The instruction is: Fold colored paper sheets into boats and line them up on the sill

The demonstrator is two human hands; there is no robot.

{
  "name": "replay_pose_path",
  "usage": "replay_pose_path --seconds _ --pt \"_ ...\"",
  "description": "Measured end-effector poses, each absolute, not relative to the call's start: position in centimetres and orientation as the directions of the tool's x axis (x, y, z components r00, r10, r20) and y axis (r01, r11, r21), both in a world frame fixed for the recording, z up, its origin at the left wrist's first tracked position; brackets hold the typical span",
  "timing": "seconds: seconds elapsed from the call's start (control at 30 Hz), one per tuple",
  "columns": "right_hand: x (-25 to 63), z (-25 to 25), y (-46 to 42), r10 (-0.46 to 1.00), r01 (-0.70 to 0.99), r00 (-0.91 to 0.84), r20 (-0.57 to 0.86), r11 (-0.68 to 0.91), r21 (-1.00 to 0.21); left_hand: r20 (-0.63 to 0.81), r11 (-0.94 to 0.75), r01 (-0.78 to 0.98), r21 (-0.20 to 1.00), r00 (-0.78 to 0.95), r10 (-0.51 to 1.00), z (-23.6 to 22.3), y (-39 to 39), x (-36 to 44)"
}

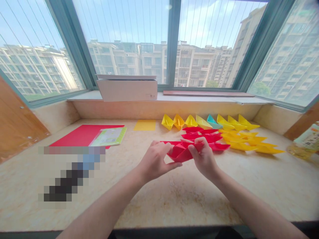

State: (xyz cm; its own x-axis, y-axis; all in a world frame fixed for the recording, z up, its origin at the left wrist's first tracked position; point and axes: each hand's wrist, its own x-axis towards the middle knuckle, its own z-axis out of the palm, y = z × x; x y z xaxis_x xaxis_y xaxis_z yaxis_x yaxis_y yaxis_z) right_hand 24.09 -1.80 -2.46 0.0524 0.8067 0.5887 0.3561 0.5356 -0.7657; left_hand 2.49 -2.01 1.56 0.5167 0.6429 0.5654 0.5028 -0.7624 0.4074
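Observation:
A red folded paper boat (pixel 181 152) is held between my two hands above the counter. My left hand (pixel 156 159) grips its left end, with the thumb stretched along the underside. On the other end, my right hand (pixel 203 157) pinches the paper between thumb and fingers. Just behind, several red paper boats (pixel 219 146) stand in rows, partly hidden by my hands and the held boat. Farther right lie several orange-yellow paper boats (pixel 249 141). Along the back wall runs a line of yellow paper boats (pixel 225 122) with one teal paper boat (pixel 214 122) among them.
Red paper sheets (pixel 74 134) and a green-edged packet (pixel 109 136) lie at the left, near a blurred-out object (pixel 72 176). A yellow paper square (pixel 145 125) lies at the back. A white box (pixel 128 89) is on the sill. A bottle (pixel 305 141) stands far right.

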Motion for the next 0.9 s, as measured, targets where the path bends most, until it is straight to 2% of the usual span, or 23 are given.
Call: replay_pose_path --seconds 0.1,0.2,0.4,0.6,0.9 --pt "25.0 -2.5 -2.0 0.737 0.455 -0.047 0.675 0.617 -0.642 0.595 -0.804 0.46 0.377 0.545 0.591 1.5 -2.1 2.0" --pt "25.6 -2.0 -2.3 0.681 0.5 -0.177 0.711 0.684 -0.531 0.56 -0.852 0.399 0.34 0.641 0.524 1.7 -2.2 1.5" --pt "26.0 -1.9 -2.3 0.64 0.507 -0.319 0.699 0.738 -0.445 0.59 -0.873 0.417 0.253 0.649 0.481 1.7 -2.1 1.7" --pt "25.7 -1.9 -2.3 0.646 0.522 -0.312 0.696 0.729 -0.443 0.595 -0.887 0.39 0.248 0.661 0.457 1.7 -2.0 1.9" --pt "25.4 -1.4 -2.5 0.683 0.52 -0.292 0.67 0.701 -0.488 0.56 -0.851 0.323 0.413 0.647 0.517 1.4 -1.9 2.2"
